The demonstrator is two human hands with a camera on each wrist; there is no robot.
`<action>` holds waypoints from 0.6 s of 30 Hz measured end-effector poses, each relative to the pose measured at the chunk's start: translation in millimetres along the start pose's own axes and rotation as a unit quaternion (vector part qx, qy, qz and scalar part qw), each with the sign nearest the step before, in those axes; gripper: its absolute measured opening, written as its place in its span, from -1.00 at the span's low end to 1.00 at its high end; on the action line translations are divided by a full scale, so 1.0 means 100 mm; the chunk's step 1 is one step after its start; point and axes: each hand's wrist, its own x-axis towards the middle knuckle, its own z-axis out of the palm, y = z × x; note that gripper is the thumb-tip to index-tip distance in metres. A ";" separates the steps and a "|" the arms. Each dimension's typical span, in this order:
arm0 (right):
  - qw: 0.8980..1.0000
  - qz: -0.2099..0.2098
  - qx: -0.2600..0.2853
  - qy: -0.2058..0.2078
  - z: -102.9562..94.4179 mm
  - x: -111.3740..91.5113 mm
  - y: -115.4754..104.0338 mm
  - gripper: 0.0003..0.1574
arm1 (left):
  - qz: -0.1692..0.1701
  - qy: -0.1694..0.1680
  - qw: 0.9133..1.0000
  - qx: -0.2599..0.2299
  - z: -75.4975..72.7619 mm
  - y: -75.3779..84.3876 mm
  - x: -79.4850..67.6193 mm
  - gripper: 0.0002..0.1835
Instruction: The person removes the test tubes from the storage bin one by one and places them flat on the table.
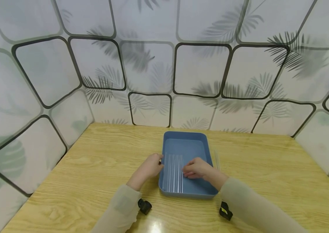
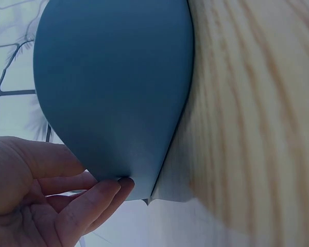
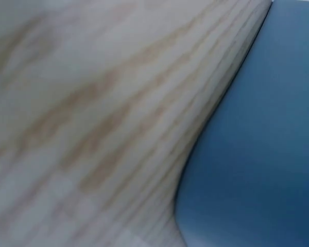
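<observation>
In the head view a blue rectangular tray (image 1: 192,187) sits on the table. Several clear thin tubes (image 1: 174,174) lie side by side in its left half, running front to back. My left hand (image 1: 150,165) is at the tray's left side. The left wrist view shows this left hand (image 2: 56,195) with fingertips against the outer wall (image 2: 118,92) and another digit passing behind the edge, gripping the rim. My right hand (image 1: 198,169) reaches over the right rim with curled fingers, its fingertips at the rightmost tube. The right wrist view does not show this hand.
Another clear tube (image 1: 217,160) lies on the wooden table (image 1: 109,152) just right of the tray. Dark wrist devices show below the left sleeve (image 1: 123,204) and right sleeve (image 1: 246,197). A leaf-patterned curtain (image 1: 150,110) borders the table at the back and both sides.
</observation>
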 end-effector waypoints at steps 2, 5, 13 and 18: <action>1.000 -0.001 0.000 0.000 0.02 0.01 0.00 -0.65 | 0.002 -0.001 1.000 0.001 0.00 0.00 0.00 -0.58; 1.000 0.001 -0.004 0.005 0.04 0.01 0.00 -0.66 | 0.007 -0.001 1.000 0.003 0.01 -0.01 0.00 -0.58; 1.000 0.001 -0.018 0.016 0.06 0.02 -0.02 -0.67 | 0.012 0.004 1.000 0.009 0.00 -0.01 0.00 -0.58; 1.000 -0.005 -0.025 0.019 0.06 0.03 -0.02 -0.67 | 0.006 0.001 1.000 0.005 0.00 0.00 0.00 -0.58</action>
